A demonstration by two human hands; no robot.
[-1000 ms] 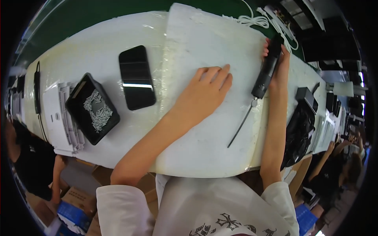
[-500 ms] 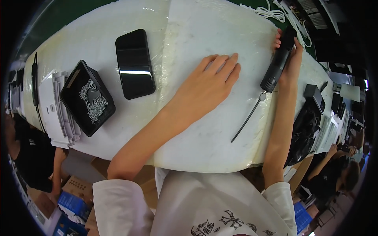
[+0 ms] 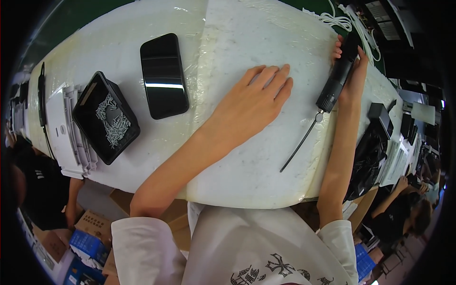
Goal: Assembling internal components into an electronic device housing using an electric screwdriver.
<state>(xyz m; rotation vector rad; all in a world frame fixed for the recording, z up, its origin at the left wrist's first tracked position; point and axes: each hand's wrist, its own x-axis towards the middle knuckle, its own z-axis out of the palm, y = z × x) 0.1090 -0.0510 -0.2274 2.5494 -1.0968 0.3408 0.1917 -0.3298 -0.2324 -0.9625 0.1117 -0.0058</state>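
My right hand [image 3: 354, 71] is wrapped round a black electric screwdriver [image 3: 335, 78] at the right of the table. Its long thin bit slants down toward the near left, over the white tabletop. Palm down in the middle of the table, my left hand [image 3: 259, 102] holds nothing, its fingers stretched out. To its left lies a black smartphone [image 3: 165, 76], screen up with a bright reflection across it. Farther left stands a black plastic tray [image 3: 127, 102], tilted in the view, with many small silvery screws [image 3: 114, 121] in it.
White plastic panels [image 3: 66, 130] are stacked at the table's left edge, beside a thin black tool with a cord [image 3: 42, 99]. White cables [image 3: 335, 21] lie at the far right. A black bag [image 3: 368, 159] and small black box [image 3: 380, 116] sit at right. Other people are at both sides.
My hands and the electric screwdriver have barely shifted. The person at the far left has moved an arm; the table things look the same.
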